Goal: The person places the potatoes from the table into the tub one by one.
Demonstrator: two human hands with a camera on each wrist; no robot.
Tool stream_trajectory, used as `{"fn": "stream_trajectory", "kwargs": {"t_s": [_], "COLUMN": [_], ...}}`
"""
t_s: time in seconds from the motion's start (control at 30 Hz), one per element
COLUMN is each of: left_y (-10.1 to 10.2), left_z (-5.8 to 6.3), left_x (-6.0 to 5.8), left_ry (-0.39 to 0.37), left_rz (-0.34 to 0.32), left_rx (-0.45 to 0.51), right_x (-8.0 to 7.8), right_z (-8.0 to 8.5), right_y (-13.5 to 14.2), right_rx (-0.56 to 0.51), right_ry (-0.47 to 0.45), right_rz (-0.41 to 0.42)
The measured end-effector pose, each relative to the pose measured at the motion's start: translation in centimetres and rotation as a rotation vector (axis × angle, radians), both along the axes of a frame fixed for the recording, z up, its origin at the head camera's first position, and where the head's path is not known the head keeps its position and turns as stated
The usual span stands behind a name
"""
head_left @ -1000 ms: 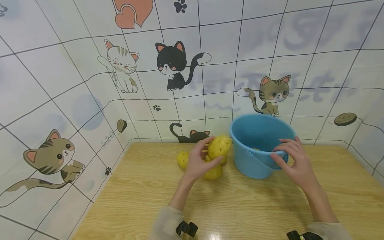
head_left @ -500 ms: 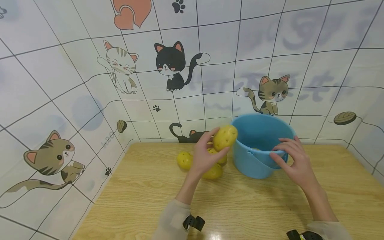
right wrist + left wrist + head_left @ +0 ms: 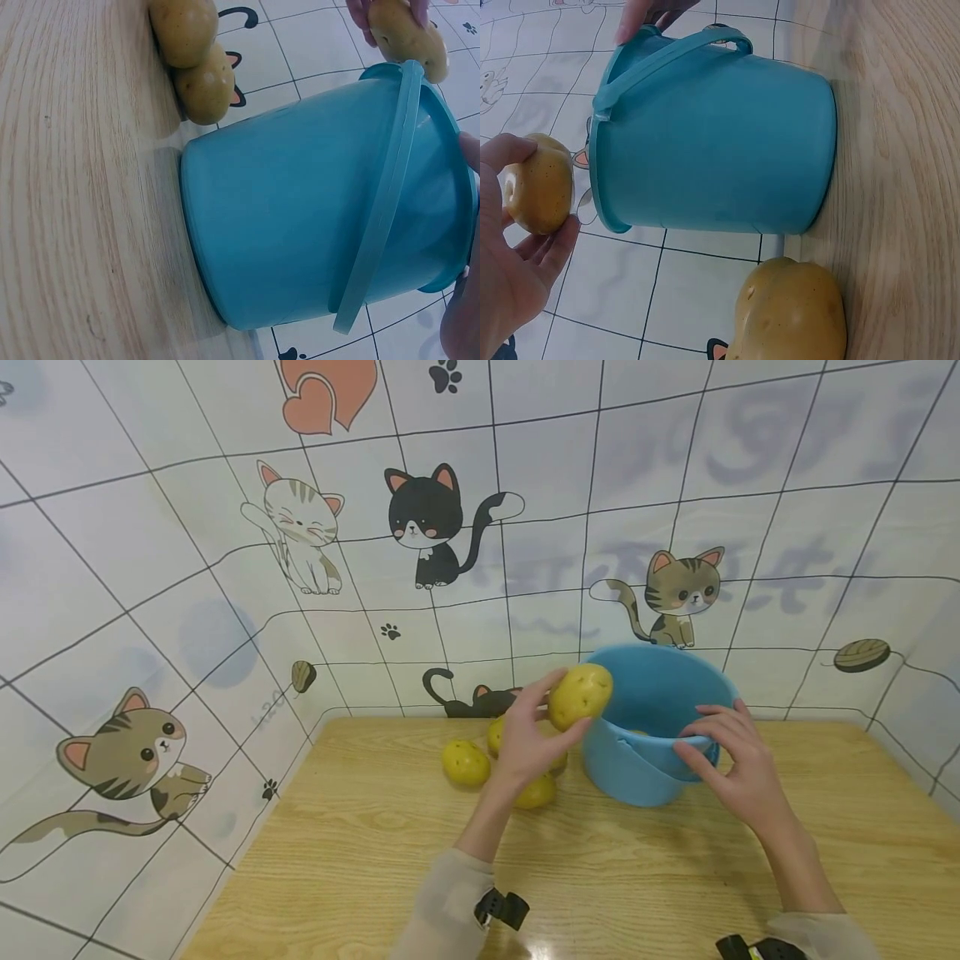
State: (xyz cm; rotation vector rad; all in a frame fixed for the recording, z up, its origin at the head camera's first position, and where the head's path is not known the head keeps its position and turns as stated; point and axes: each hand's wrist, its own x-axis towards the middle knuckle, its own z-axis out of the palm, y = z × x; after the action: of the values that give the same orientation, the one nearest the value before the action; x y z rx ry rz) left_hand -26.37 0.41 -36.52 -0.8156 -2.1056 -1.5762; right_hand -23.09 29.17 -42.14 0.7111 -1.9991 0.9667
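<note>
My left hand (image 3: 531,735) grips a yellow potato (image 3: 581,696) between thumb and fingers, raised above the table at the left rim of a blue bucket (image 3: 637,772). In the left wrist view, that potato (image 3: 544,187) shows just beyond the bucket's rim. My right hand (image 3: 738,768) pinches the bucket's near right rim, thumb outside and fingers over the edge. The bucket stands upright, its handle (image 3: 675,64) folded down against the near side. A bit of yellow shows low inside it. Several potatoes (image 3: 465,763) lie on the table left of the bucket, partly behind my left hand.
The wooden table (image 3: 360,860) runs back to a wall covering (image 3: 555,552) printed with cats and grid lines. Two potatoes (image 3: 204,84) sit close to the bucket's base in the right wrist view.
My left hand has lifted the potato from beside the other potatoes and carried it up and right to the bucket's rim. My right hand has stayed on the rim.
</note>
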Motion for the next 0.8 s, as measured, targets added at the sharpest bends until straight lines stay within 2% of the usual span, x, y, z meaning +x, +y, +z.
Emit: {"fn": "stream_trajectory", "kwargs": {"t_s": [0.43, 0.8], "left_y": [1.8, 2.9], "left_z": [0.6, 0.6], "left_x": [-0.3, -0.7], "left_ry": [-0.001, 0.014], "left_rz": [-0.018, -0.002], "left_rx": [-0.010, -0.060], "right_x": [-0.1, 0.1], "right_z": [-0.1, 0.1], "right_y": [0.0, -0.1], "right_rx": [-0.008, -0.003], "right_ry": [0.000, -0.009], "right_rz": [0.001, -0.004]}}
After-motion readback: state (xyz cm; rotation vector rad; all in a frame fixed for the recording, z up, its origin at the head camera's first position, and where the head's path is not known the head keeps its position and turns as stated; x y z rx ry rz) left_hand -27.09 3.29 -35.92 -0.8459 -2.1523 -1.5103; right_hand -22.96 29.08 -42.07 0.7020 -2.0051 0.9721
